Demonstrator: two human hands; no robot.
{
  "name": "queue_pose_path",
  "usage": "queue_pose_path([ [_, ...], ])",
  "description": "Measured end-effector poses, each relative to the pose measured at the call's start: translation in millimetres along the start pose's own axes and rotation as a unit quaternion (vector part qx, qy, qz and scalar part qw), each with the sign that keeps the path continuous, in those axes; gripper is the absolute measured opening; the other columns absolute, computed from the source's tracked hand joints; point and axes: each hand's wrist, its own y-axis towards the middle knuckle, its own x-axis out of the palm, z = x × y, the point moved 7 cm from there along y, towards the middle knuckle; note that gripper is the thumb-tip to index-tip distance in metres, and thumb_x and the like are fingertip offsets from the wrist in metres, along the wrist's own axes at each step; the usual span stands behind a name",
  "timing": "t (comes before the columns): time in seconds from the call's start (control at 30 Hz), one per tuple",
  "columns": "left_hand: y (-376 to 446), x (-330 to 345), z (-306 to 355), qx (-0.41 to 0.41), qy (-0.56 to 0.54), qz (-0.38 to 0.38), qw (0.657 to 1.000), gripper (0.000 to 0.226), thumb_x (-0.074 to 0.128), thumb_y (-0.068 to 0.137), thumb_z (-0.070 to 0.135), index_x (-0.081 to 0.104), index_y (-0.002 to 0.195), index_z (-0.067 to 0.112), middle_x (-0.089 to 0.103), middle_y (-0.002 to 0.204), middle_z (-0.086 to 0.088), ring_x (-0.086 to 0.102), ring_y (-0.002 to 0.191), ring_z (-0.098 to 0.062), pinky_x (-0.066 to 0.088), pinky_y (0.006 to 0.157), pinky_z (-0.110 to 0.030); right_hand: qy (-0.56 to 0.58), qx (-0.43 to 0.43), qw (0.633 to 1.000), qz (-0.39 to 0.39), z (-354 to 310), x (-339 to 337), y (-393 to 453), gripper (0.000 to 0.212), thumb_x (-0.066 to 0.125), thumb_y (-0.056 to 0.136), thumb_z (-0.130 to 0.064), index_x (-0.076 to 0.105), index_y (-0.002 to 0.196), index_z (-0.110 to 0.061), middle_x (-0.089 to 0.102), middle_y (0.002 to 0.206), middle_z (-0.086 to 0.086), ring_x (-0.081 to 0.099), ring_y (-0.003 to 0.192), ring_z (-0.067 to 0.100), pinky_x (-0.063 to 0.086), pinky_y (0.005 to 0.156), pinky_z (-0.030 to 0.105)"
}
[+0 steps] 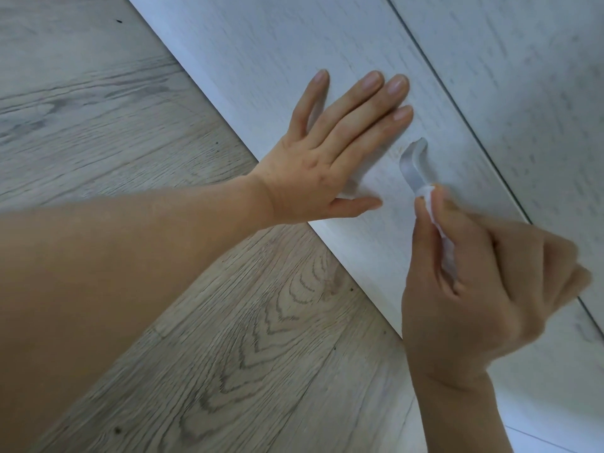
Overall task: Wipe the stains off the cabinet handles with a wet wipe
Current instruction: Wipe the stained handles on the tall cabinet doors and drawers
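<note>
- Pale cabinet door point(277, 53) across the upper right, its lower edge running diagonally from upper left to lower right against the wood-grain floor point(248, 338).
- Dark seam point(457, 103) between this door and the next panel point(529, 60), parallel to that edge, just right of the handle.
- Open door surface above and left of the handle; bare floor below the edge.
- Handle point(412, 161) pale, curved, on the door between the two hands; long axis roughly up-down in view, upper end hooking right, lower end covered by the wipe.
- Left hand point(330, 155) spread wide, flat on the door, fingers pointing up-right, holding nothing, just left of the handle.
- Right hand point(483, 289) pinched narrow on the white wet wipe point(434, 217), thumb and fingers closed round it, wipe tip touching the handle's lower end; hand blurred.
</note>
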Motion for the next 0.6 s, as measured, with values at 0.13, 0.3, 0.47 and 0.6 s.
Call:
queue_pose_path([
  [0.13,1,-2,0,-0.005,0.004,-0.009,1.0,0.079,0.041,0.094,0.063,0.024,0.141,0.003,0.022,0.144,-0.017,0.024,0.135,-0.035,0.001,0.117,-0.048,0.009,-0.01,1.0,0.011,3,-7,-6,0.004,0.077,0.083,-0.014,0.076,0.08,-0.012,0.064,0.063,0.006,0.043,0.068,0.021,0.034,0.061,0.036],
  [0.3,2,-6,1,0.0,0.009,-0.018,1.0,0.077,0.045,0.094,0.059,0.025,0.141,0.001,0.022,0.144,-0.019,0.026,0.135,-0.036,0.014,0.113,-0.055,0.049,0.027,0.998,0.013,14,-11,-17,0.004,0.076,0.083,-0.009,0.074,0.085,-0.007,0.063,0.064,0.011,0.043,0.068,0.023,0.045,0.052,0.04],
  [0.47,2,-11,0,0.007,0.026,-0.016,1.0,0.077,0.047,0.095,0.058,0.029,0.141,-0.001,0.026,0.143,-0.021,0.029,0.135,-0.037,0.02,0.11,-0.057,0.059,0.053,0.997,0.016,25,-18,-28,0.015,0.077,0.082,-0.007,0.068,0.093,-0.011,0.063,0.067,0.013,0.047,0.068,0.024,0.047,0.054,0.038],
  [0.6,3,-15,-2,0.016,0.041,-0.016,0.999,0.078,0.047,0.095,0.059,0.029,0.142,-0.001,0.03,0.143,-0.023,0.03,0.135,-0.036,0.021,0.11,-0.058,0.107,0.125,0.986,0.015,33,-22,-35,0.019,0.073,0.084,-0.005,0.064,0.1,-0.004,0.056,0.077,0.007,0.057,0.064,0.029,0.05,0.06,0.03],
])
